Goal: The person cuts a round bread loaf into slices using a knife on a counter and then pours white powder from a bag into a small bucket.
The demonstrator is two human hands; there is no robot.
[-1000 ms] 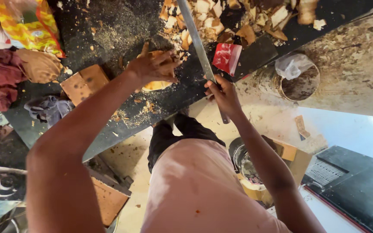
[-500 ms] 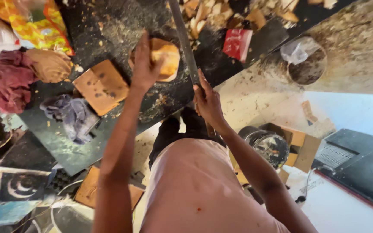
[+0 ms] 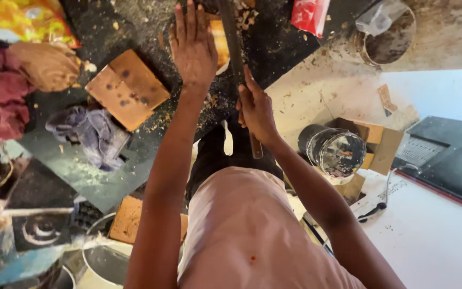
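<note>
My left hand (image 3: pixel 193 45) lies flat, fingers spread, on a pale orange wooden piece (image 3: pixel 220 45) resting on the dark work surface (image 3: pixel 135 21). My right hand (image 3: pixel 255 109) grips the wooden handle of a long metal blade (image 3: pixel 231 37), which runs up beside the wooden piece and past the top edge. The handle's end (image 3: pixel 256 150) sticks out below my fist. Wood chips and sawdust (image 3: pixel 244 16) are scattered around the piece.
A rectangular wooden block (image 3: pixel 126 88) and a grey rag (image 3: pixel 94 134) lie left of my arm. Red and tan cloths (image 3: pixel 6 91) pile at far left. A red packet (image 3: pixel 310 15) and a dirty bowl (image 3: pixel 389 37) sit at upper right; a paint-stained bucket (image 3: pixel 335 152) stands below.
The view has shifted down the surface. My left hand went from gripping the wooden piece to lying flat on it, and the blade now stands more upright beside it.
</note>
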